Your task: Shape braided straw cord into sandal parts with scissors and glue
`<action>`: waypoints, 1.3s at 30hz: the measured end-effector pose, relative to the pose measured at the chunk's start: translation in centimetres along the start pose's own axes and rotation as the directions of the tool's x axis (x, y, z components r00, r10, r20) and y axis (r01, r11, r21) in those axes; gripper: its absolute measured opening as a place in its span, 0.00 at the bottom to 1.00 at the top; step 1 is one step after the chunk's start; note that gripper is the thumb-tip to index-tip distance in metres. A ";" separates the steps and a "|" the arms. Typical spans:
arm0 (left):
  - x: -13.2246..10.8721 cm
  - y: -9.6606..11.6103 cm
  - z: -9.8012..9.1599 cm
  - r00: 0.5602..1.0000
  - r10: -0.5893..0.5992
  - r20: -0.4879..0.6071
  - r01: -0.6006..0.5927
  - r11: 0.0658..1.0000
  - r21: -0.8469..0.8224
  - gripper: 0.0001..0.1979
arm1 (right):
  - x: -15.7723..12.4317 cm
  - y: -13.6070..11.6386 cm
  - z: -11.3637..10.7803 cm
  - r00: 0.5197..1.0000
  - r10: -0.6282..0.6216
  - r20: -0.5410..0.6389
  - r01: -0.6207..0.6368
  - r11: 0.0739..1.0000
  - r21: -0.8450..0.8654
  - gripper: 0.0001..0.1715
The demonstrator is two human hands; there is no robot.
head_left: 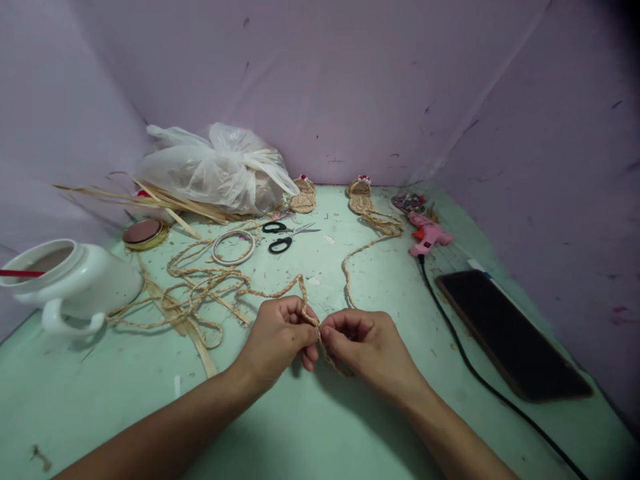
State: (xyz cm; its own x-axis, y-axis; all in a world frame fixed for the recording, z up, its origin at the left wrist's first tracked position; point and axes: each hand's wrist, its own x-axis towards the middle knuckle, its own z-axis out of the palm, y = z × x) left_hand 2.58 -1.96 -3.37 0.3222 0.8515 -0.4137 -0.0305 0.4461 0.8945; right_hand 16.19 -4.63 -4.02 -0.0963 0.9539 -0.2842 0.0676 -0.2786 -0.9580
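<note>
A long braided straw cord runs through both hands near the front middle of the table. My left hand pinches it between thumb and fingers. Close against it, my right hand has its thumb and fingertips closed on the same cord. Part of the cord hangs below my fingers. To the left it lies in a loose tangle; on the right it curves back toward a small woven straw slipper with red and white trim. A second woven slipper lies left of that one.
Black-handled scissors lie beside a tape roll. A white pot tilts at left, near a round lid. Straw strips lie before a plastic bag. At right are a pink glue gun, its black cable and a phone.
</note>
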 end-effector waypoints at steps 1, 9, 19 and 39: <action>0.0 0.0 0.0 1.000 -0.001 0.001 0.001 1.000 0.003 0.06 | 0.0 0.0 0.0 1.000 0.000 -0.001 0.000 1.000 -0.004 0.08; 0.0 0.1 0.2 0.999 -0.029 -0.025 0.030 0.998 0.047 0.06 | 0.0 -0.1 -0.1 0.997 -0.079 0.002 0.078 0.980 -0.184 0.08; 0.0 0.2 0.2 0.999 -0.049 0.010 0.049 0.999 -0.005 0.06 | 0.2 0.0 0.2 0.999 0.045 0.012 -0.045 0.999 -0.019 0.03; 0.0 0.5 0.1 0.997 -0.033 0.066 0.036 0.998 -0.043 0.07 | 0.2 0.1 -0.1 0.995 -0.011 0.102 0.009 1.000 0.022 0.05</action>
State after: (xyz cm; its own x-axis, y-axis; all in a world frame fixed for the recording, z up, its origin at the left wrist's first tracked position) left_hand 2.63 -1.76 -2.91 0.3847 0.8163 -0.4308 -0.0594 0.4876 0.8710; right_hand 16.31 -4.44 -4.15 -0.1976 0.9406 -0.2761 0.0447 -0.2727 -0.9611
